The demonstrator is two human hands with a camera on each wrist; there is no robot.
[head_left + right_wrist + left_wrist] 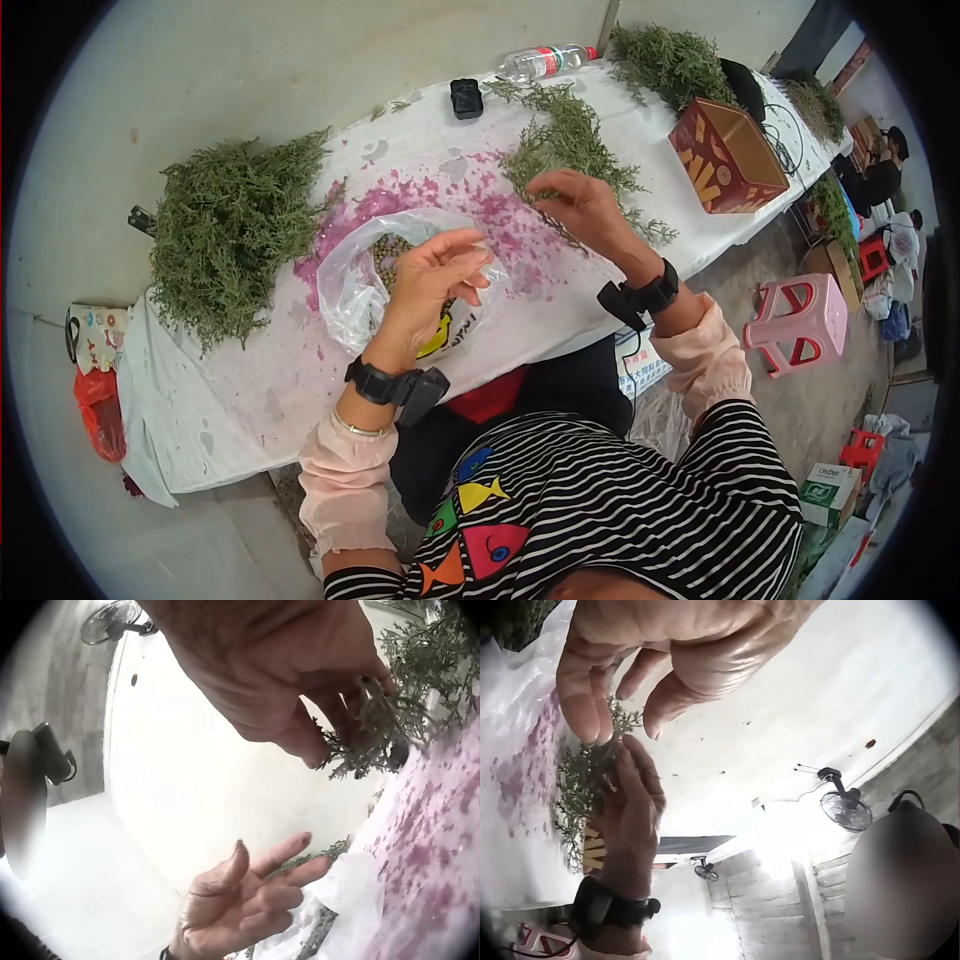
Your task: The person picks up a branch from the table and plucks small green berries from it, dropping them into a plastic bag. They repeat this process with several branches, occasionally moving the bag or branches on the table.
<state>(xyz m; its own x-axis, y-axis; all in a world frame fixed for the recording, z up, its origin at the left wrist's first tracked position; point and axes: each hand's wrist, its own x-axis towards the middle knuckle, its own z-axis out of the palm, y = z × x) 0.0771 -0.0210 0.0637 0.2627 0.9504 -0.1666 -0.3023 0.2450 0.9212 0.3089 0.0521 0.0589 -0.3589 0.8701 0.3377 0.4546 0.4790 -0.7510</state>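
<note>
My left hand (pixel 440 275) hovers over a clear plastic bag (pixel 345 265), thumb and fingers apart and nothing between them in the left wrist view. Small round greenish-brown berries (pixel 385 258) show inside the bag; the hand covers part of its mouth. My right hand (pixel 590 212) is at the near side of a loose row of evergreen branches (pixel 565 135). In the right wrist view its bent fingers are at a green sprig (pixel 367 742), pinching it, with scaly tips hanging below; the fingers partly hide the stem.
A big heap of evergreen branches (pixel 235 235) lies on the left of the white-covered table (pixel 240 400), another pile (pixel 670 60) at far right. A red carton (pixel 730 160), water bottle (pixel 545 63) and black box (pixel 466 98) stand near. Pink stool (pixel 800 320) at right.
</note>
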